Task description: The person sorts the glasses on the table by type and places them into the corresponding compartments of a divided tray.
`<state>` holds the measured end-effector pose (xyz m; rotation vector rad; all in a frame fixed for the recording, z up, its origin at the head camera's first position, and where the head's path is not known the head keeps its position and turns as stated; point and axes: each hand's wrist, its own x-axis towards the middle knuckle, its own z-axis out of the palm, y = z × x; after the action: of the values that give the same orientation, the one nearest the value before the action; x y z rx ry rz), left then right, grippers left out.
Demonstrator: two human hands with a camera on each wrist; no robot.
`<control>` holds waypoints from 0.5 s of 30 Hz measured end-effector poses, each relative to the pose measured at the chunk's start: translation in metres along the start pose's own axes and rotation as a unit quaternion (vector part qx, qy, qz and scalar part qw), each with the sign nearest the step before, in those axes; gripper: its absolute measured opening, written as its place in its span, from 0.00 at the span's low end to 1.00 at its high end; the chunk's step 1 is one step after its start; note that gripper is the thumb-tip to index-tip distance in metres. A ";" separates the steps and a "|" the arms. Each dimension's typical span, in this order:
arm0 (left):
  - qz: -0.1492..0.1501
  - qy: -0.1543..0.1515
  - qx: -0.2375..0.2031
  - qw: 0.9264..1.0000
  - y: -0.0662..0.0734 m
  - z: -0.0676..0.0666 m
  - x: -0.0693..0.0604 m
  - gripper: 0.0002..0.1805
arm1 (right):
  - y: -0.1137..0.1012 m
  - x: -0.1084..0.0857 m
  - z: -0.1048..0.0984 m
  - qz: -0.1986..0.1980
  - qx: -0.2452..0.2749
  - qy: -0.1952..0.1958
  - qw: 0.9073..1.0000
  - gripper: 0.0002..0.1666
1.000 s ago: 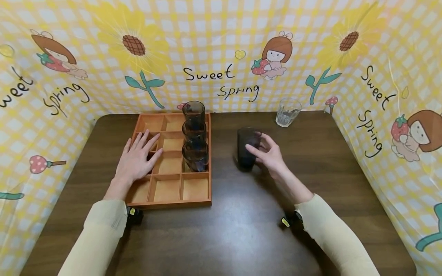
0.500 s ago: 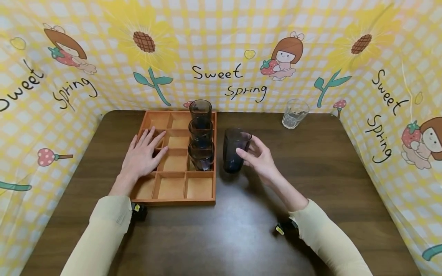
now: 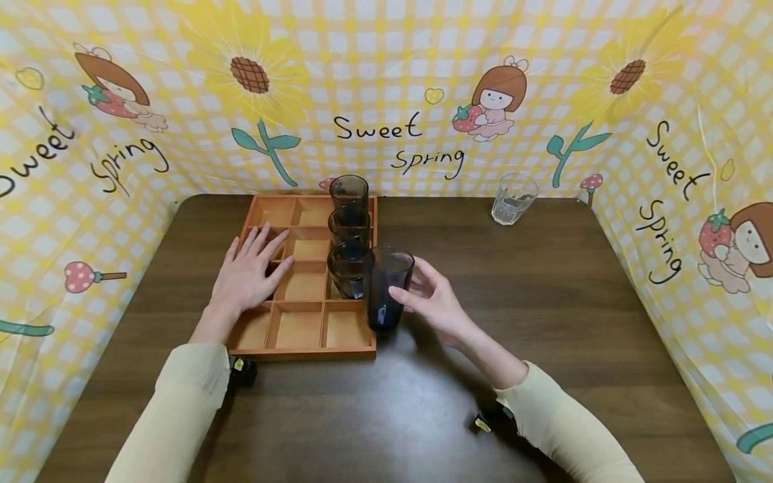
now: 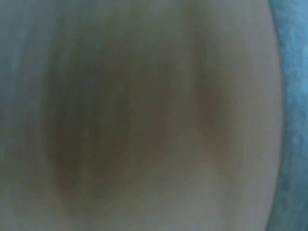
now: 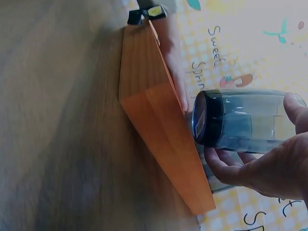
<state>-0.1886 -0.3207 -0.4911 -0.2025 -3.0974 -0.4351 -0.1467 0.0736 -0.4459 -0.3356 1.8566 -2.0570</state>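
Note:
A dark tinted drinking glass [image 3: 386, 295] is held upright in my right hand [image 3: 436, 302], thumb on the near side and fingers behind. It hangs over the right rim of a wooden compartment tray [image 3: 302, 355]; the right wrist view shows the base of the glass [image 5: 240, 120] just above the tray wall [image 5: 163, 139]. Three more dark glasses stand in the tray's right column: a far one [image 3: 349, 191], a middle one [image 3: 349, 225] and a nearer one [image 3: 345, 272], partly covered by the held glass. My left hand [image 3: 244, 275] rests with spread fingers on the tray's left side.
A clear glass [image 3: 513, 200] stands at the back right of the dark wooden table [image 3: 543, 288]. Yellow checked cloth [image 3: 386, 67] walls in the back and both sides. The left wrist view is a blur, with little to make out.
My right hand has carried the dark glass leftward and nearer to me, from the bare table to the tray's right rim. The left hand stays on the tray; the head view shifted slightly.

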 end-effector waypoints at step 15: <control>-0.001 -0.003 0.006 1.000 0.004 -0.002 -0.001 0.41 | 0.017 -0.012 0.036 -0.074 -0.003 -0.057 0.996 0.45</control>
<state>-0.1867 -0.3179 -0.4884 -0.1996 -3.1052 -0.4172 -0.1201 0.0442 -0.4577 -0.5965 1.8200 -2.0796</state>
